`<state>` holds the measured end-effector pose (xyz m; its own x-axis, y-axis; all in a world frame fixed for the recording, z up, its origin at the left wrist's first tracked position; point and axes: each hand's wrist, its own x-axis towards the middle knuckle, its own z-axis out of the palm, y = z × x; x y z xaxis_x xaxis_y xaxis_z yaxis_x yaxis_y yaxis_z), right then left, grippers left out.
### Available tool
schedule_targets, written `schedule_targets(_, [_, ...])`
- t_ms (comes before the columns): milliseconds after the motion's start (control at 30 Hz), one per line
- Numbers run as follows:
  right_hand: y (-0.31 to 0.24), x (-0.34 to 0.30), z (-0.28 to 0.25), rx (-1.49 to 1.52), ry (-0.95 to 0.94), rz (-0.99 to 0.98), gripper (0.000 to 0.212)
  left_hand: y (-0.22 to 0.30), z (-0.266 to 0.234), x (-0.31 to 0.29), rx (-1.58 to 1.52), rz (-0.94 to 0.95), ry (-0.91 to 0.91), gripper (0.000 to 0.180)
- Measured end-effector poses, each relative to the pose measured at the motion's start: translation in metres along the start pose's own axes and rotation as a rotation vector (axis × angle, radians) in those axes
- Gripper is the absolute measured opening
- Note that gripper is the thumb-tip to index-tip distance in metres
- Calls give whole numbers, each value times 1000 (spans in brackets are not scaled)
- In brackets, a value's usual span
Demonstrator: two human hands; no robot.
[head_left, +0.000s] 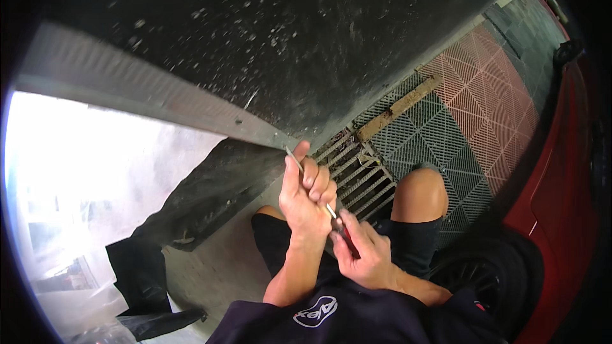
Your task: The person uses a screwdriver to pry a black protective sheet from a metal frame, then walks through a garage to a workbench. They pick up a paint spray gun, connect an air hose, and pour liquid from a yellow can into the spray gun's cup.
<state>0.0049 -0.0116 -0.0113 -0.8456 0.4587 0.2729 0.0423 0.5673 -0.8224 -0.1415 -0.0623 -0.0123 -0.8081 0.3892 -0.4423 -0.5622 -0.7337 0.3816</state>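
Observation:
A screwdriver (331, 211) with a slim metal shaft and a dark handle with some red slants up and to the left in front of me. My right hand (366, 253) is closed round its handle. Higher up, my left hand (305, 194) curls its fingers about the shaft, hiding part of it. The tip points at the lower end of a grey metal strip (191, 107), which runs along the edge of a dark, white-speckled panel (306, 38). Whether the tip touches the strip, I cannot tell.
Beneath the panel lies a metal drain grate (366, 185) beside green and red plastic floor tiles (484, 83). A worn yellowish bar (398, 108) rests there. On the right stands a red car (561, 197) with a black wheel (478, 274). Black sheeting (137, 274) hangs at left.

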Motion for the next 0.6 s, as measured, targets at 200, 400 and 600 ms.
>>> schedule_targets(200, [-1, -8, -3, 923, -129, 804, 36, -1, 7, 4, 61, 38, 40, 29])
schedule_targets(400, [36, 23, -29, 1540, -333, 1183, 31, -12, 12, 17, 208, 231, 84, 25])
schedule_targets(600, [4, 11, -3, -157, -20, -33, 45, 0, 11, 18, 202, 139, 83, 24])
